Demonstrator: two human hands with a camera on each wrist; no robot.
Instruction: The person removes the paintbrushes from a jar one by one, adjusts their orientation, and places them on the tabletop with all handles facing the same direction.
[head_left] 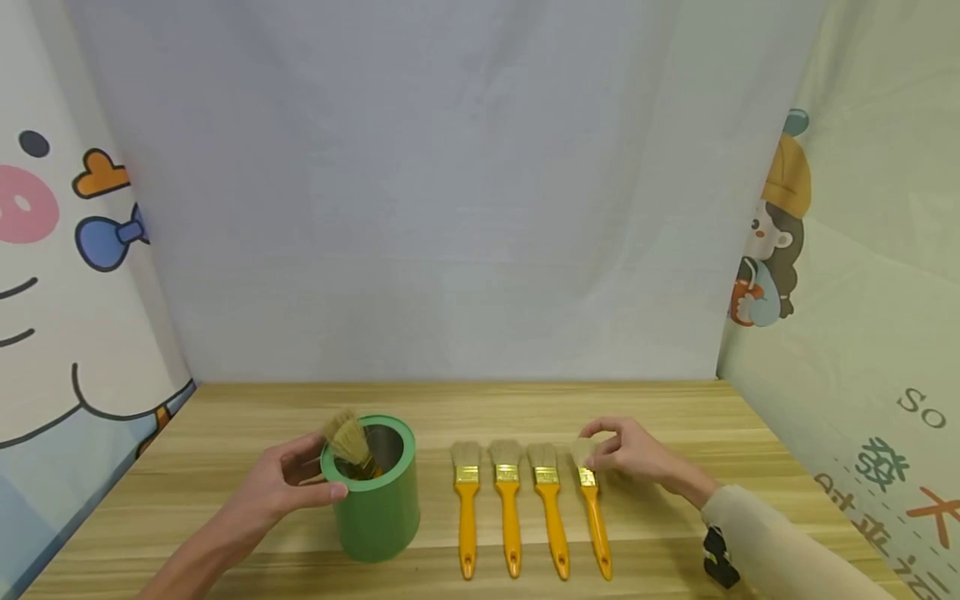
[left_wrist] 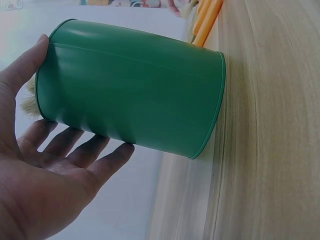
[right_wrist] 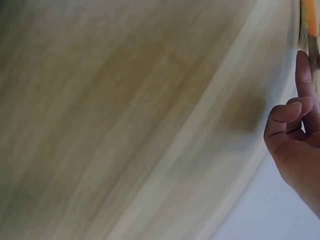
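Observation:
A green can point(head_left: 378, 521) stands upright on the table, with one paintbrush point(head_left: 348, 442) leaning in it, bristles up. My left hand point(head_left: 277, 483) grips the can from its left side; in the left wrist view the thumb is at the rim and the fingers lie along the wall of the can point(left_wrist: 130, 90). Right of it lie several paintbrushes with yellow handles, among them one paintbrush point(head_left: 467, 508) nearest the can. At the row's right end, my right hand point(head_left: 630, 450) pinches the bristles of the last paintbrush point(head_left: 595, 517). The right wrist view shows its other fingers curled.
The wooden table point(head_left: 645, 404) ends at a pale cloth backdrop point(head_left: 450, 208). Printed cloths hang at both sides, the left cloth point(head_left: 75, 333) and the right cloth point(head_left: 862, 292). A black item point(head_left: 720, 557) is at the right sleeve.

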